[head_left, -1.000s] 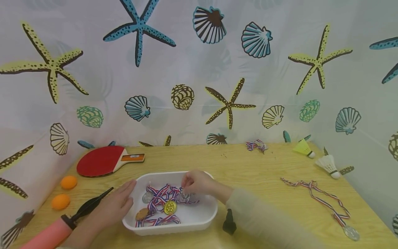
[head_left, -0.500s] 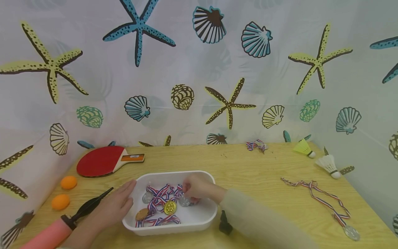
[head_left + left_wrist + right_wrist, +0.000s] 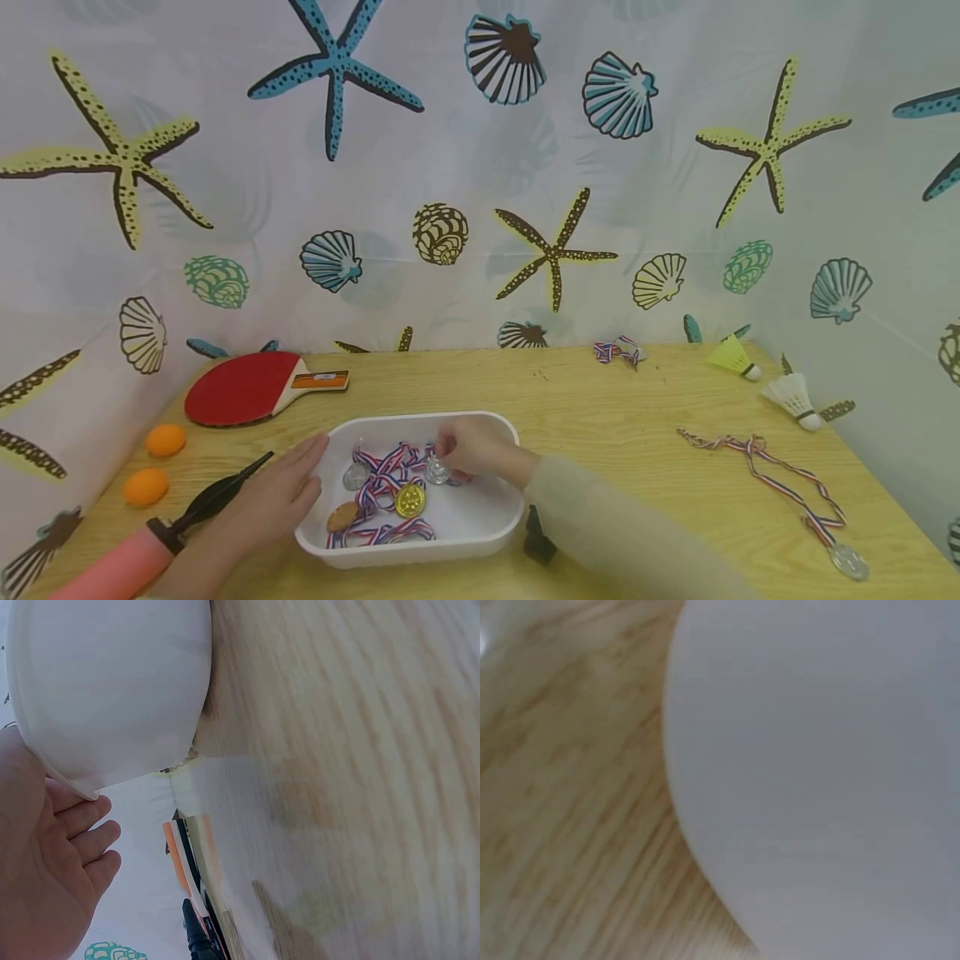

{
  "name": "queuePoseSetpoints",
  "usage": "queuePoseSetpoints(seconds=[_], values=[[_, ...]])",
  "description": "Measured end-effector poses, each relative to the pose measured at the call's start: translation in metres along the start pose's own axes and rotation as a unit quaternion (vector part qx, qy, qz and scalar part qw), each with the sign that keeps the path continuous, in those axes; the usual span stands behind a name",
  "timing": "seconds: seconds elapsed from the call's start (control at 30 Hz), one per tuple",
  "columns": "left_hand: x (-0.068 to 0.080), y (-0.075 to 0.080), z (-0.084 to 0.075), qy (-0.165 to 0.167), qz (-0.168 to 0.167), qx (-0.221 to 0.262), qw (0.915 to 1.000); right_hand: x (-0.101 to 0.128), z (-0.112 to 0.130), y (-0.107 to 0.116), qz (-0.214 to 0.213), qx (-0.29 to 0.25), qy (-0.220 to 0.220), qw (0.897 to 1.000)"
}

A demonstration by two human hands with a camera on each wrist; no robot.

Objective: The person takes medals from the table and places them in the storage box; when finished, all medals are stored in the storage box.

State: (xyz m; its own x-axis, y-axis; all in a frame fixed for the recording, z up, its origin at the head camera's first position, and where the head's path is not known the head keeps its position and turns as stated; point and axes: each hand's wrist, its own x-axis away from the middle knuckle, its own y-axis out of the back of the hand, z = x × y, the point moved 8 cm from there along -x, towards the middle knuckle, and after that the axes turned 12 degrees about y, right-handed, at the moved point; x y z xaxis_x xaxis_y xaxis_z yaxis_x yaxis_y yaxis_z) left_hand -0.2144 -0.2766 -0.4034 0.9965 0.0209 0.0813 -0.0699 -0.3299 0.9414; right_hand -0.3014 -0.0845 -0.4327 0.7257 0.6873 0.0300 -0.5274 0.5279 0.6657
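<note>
Where seashell curtain backs wooden table [image 3: 600, 417] | left hand [image 3: 273, 496] flat against tray [image 3: 420, 546] | right hand [image 3: 468, 450] pinches silver medal [image 3: 437, 473]

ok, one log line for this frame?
left hand flat against white tray | right hand pinches silver medal in tray | table: wood

— What sits on the wooden table [image 3: 600, 417]?
— White tray [image 3: 420, 546] at lower centre; red paddle [image 3: 243, 386], orange balls [image 3: 166, 439], pink pump [image 3: 123, 560] at left; shuttlecocks [image 3: 793, 397], ribboned medal [image 3: 780, 483] at right.
</note>
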Motion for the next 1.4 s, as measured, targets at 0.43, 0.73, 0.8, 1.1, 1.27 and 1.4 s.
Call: queuePoseSetpoints(seconds=[0.43,0.73,0.8,1.1,1.27,1.4], values=[[0.0,-0.001,0.0,0.0,0.004,-0.001,1.0,0.0,0.004,-0.001,0.015,0.023,0.001,1.0],[0.001,0.0,-0.001,-0.005,-0.001,-0.002,1.0,0.004,0.01,0.003,0.025,0.042,0.018,0.999],[0.0,0.001,-0.001,-0.007,-0.003,-0.002,1.0,0.006,0.011,0.006,0.028,0.053,0.024,0.998],[0.0,0.002,-0.001,-0.007,-0.001,0.001,1.0,0.021,0.023,0.033,0.017,0.034,0.05,0.998],[0.0,0.001,0.001,-0.01,-0.005,0.002,0.9999,0.032,0.03,0.048,0.01,0.006,0.07,0.997],[0.001,0.0,0.0,-0.013,-0.003,0.006,0.9999,0.047,0.03,0.06,-0.004,-0.022,0.08,0.997]])
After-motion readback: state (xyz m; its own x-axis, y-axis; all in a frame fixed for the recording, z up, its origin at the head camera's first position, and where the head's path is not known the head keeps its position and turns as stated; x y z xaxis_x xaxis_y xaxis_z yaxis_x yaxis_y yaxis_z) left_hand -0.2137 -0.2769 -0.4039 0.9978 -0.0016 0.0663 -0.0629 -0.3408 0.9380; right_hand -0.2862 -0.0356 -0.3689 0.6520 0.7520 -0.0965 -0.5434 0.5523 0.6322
